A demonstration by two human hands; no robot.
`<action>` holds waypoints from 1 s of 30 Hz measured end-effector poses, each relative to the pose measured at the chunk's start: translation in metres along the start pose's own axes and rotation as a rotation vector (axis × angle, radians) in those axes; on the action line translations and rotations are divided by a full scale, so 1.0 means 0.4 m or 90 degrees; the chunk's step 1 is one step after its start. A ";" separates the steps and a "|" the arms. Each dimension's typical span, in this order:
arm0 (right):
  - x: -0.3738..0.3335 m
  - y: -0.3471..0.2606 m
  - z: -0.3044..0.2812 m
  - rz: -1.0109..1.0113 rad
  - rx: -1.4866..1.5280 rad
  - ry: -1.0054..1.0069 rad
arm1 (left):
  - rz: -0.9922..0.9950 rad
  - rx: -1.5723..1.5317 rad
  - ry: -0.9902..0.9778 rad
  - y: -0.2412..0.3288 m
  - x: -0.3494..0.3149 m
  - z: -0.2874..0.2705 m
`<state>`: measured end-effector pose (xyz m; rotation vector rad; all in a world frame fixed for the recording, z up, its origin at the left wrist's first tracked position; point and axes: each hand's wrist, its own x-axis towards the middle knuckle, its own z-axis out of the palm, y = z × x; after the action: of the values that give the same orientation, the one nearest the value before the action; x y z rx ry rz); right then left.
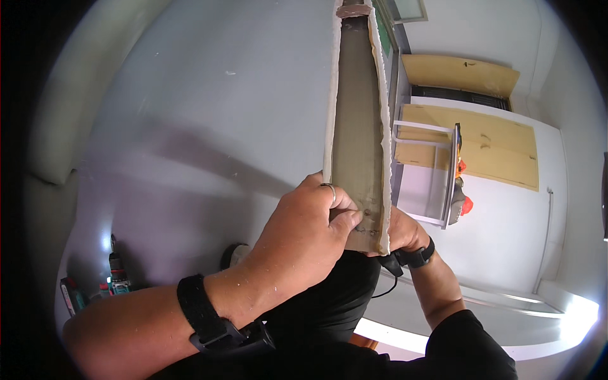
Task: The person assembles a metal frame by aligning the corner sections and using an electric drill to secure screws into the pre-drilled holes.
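Observation:
A long, narrow panel (360, 120) runs away from me, with a grey-brown face and ragged white edges. A pinkish-brown strip (353, 11) crosses its far end. My left hand (323, 212) is at the panel's near end, thumb and forefinger pinched together against the face. Whatever sits between those fingertips is too small to make out. Small dark spots (367, 228) mark the face beside them. On the right edge, my right hand (406, 229) grips the panel, its fingertips hidden behind it. Both wrists wear black bands.
A cordless drill (117, 272), its light on, is at the lower left beside a teal and red tool (73, 296). Near my left forearm is a round object (237, 254). To the right, a white-framed stand (425, 171) carries orange-red items (466, 205). Beige doors (472, 145) lie beyond it.

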<state>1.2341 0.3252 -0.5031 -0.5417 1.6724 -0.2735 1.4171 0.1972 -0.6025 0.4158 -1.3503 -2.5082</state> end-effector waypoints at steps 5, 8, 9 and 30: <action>-0.001 -0.002 -0.002 -0.007 0.045 0.009 | 0.039 -0.034 0.003 -0.019 0.007 0.006; 0.006 -0.018 0.004 0.024 0.098 -0.004 | 0.060 0.011 0.010 -0.020 0.015 -0.003; 0.006 -0.021 0.008 0.033 0.113 -0.005 | 0.186 0.166 0.154 -0.017 0.014 -0.004; 0.002 -0.035 0.021 0.046 -0.012 0.058 | 0.141 0.127 -0.061 0.018 0.007 0.005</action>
<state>1.2451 0.3137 -0.4986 -0.4890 1.7800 -0.2328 1.4146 0.1938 -0.5958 0.1749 -1.5959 -2.2489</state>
